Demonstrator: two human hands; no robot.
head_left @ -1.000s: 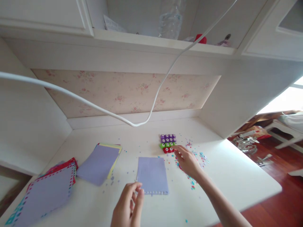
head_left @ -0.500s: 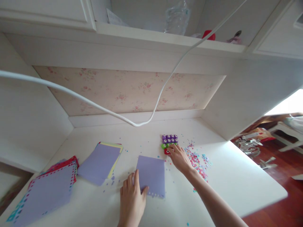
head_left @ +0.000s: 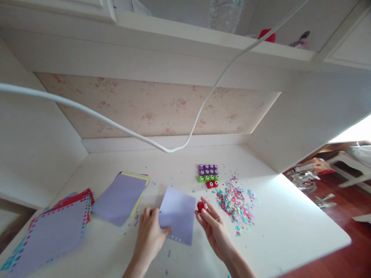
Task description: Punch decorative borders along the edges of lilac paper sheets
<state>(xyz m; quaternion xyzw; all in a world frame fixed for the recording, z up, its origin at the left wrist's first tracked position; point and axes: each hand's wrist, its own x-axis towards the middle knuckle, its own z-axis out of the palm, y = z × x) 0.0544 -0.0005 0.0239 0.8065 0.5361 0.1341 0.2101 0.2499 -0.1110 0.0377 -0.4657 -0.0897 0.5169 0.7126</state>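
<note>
My left hand [head_left: 152,231] pinches the left edge of a purple paper sheet [head_left: 179,216], its thumb lying on top near the lower corner. A row of small punched holes runs along the sheet's lower edge. At the sheet's right side, my right hand [head_left: 216,231] holds a small red paper punch [head_left: 201,207] between thumb and fingers, just above the table. Behind it stand more small punches in rows: purple ones [head_left: 206,170], green ones [head_left: 206,178] and two red ones [head_left: 211,184].
Colourful confetti [head_left: 234,202] lies heaped right of my right hand. Leftward are a stack of plain sheets [head_left: 120,199] and a pile of sheets with punched borders [head_left: 58,227]. A white cable [head_left: 127,131] hangs across the view below a shelf [head_left: 185,33].
My right hand has taken a red punch from the front row and brought it down beside the sheet. My left hand has shifted left, and the sheet now sits tilted.
</note>
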